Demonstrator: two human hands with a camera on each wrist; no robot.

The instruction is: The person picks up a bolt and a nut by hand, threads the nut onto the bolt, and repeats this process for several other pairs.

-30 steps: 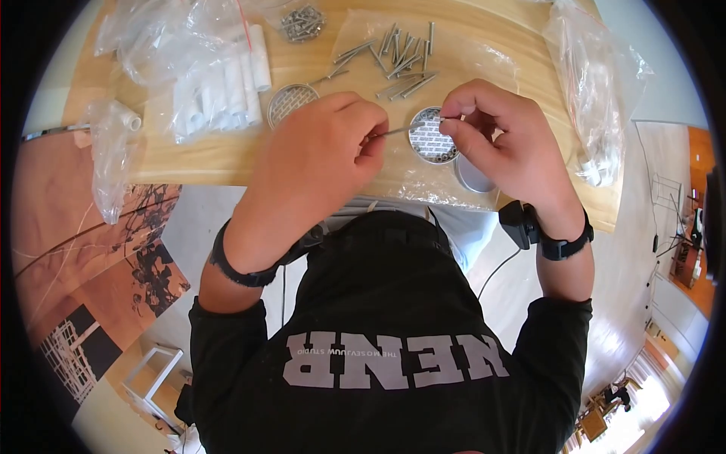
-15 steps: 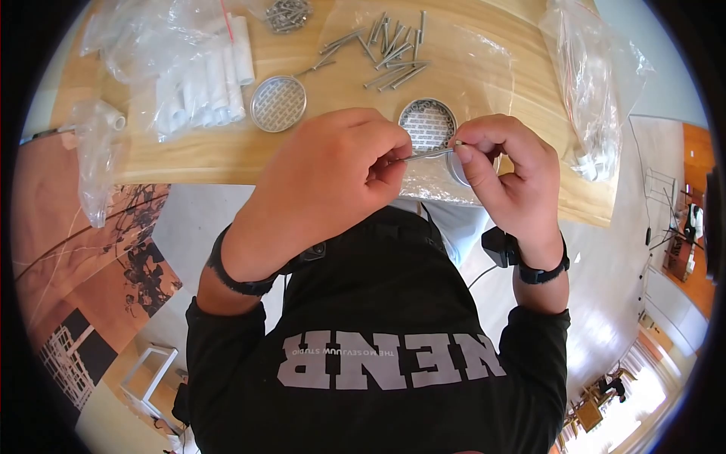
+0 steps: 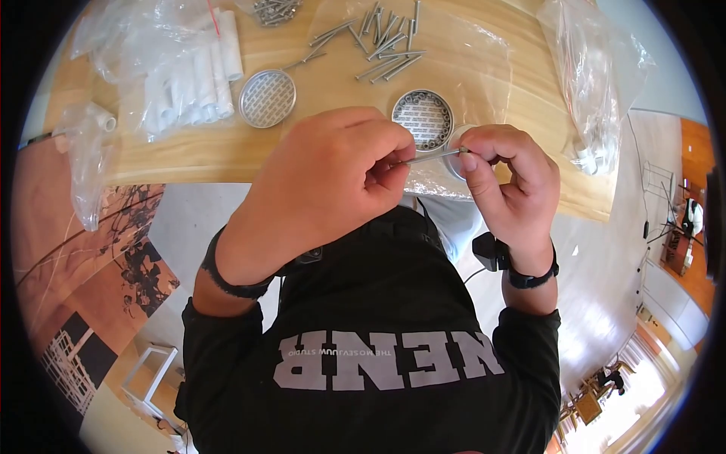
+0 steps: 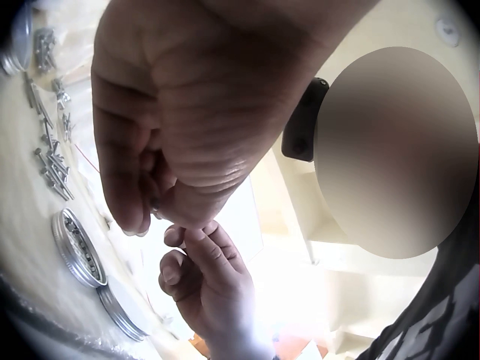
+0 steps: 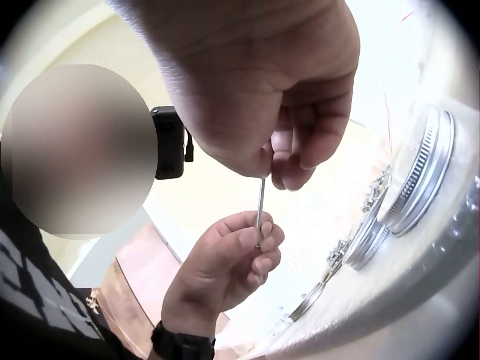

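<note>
In the head view my left hand (image 3: 325, 166) grips a thin metal bolt (image 3: 435, 157) near its head, its shank pointing right. The thumb and index finger of my right hand (image 3: 518, 181) pinch a small nut (image 3: 463, 150) at the bolt's free end. The right wrist view shows the bolt (image 5: 261, 201) bridging both hands. Just beyond the fingers lies a round tin (image 3: 395, 121) with several small nuts along its inner edge. A second round metal piece is partly hidden behind my right hand.
A round lid (image 3: 268, 98) lies left of the tin. Farther back are loose bolts (image 3: 389, 47) and a bag of small hardware (image 3: 276, 10). White tubes (image 3: 203, 79) in plastic stand at the left; another plastic bag (image 3: 594, 83) is at the right. The table's front edge runs below my hands.
My right hand has moved from over the tin toward my body. The bolt's free end now meets the right fingertips, while the left hand keeps its grip and shifts slightly right.
</note>
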